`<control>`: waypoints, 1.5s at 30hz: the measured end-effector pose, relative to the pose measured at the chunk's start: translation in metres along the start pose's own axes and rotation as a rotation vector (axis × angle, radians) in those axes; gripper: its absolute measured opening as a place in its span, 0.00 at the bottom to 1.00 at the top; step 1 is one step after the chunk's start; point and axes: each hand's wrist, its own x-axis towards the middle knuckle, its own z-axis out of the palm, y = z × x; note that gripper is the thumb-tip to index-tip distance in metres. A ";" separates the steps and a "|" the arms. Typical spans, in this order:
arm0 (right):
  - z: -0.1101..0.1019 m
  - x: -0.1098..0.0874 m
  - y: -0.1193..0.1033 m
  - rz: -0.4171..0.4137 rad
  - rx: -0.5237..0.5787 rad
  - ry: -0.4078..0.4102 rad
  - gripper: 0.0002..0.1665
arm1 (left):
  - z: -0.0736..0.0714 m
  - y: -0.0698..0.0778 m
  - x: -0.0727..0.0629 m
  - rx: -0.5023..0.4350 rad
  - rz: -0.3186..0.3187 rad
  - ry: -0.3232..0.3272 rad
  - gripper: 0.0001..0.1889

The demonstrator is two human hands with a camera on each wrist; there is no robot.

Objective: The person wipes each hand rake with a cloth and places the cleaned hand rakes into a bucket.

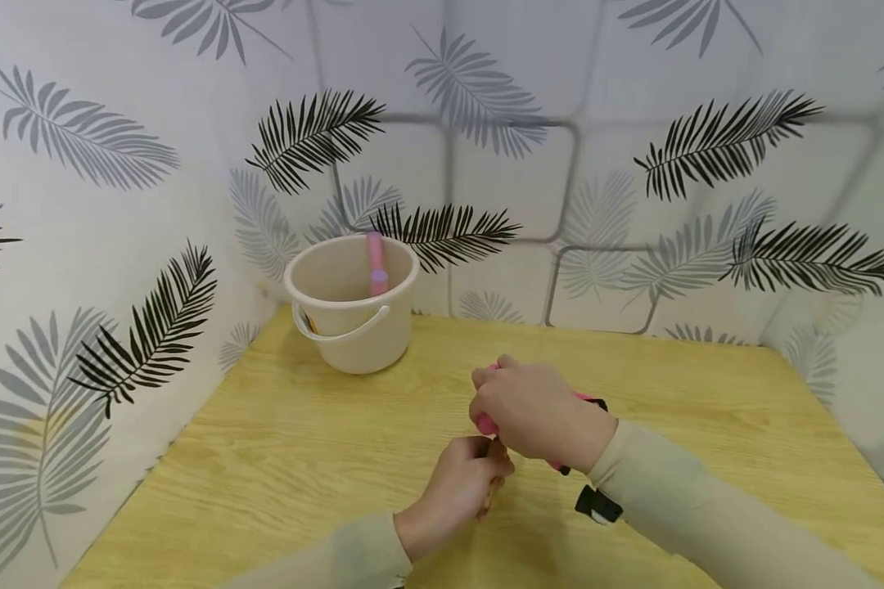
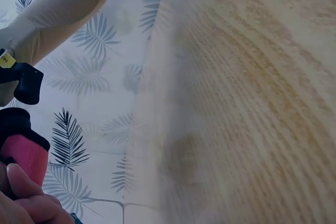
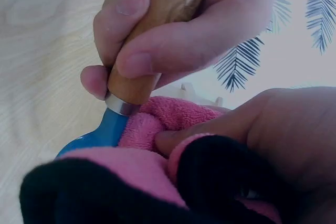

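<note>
My left hand [image 1: 453, 483] grips the wooden handle [image 3: 165, 9] of a hand tool, thumb and fingers wrapped round it in the right wrist view. Below the handle's metal collar [image 3: 122, 104], the tool's blue neck [image 3: 107, 129] widens like a trowel's, and the rest of its head is hidden behind cloth. With my right hand [image 1: 538, 409] I hold a pink terry cloth [image 3: 181, 114] with black edging, bunched against the blue part. In the left wrist view the cloth [image 2: 29, 156] shows beside my left fingers [image 2: 37, 203].
A cream bucket [image 1: 364, 339] with a carrying handle stands at the back left of the wooden table [image 1: 302, 458]; a pink object [image 1: 377, 258] leans inside it. Leaf-patterned walls [image 1: 486, 180] border the table behind and on both sides. A small black device [image 1: 598, 505] hangs at my right wrist.
</note>
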 end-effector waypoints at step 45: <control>0.043 -0.034 0.009 0.196 0.246 0.404 0.21 | -0.007 0.007 0.003 -0.165 -0.038 0.046 0.11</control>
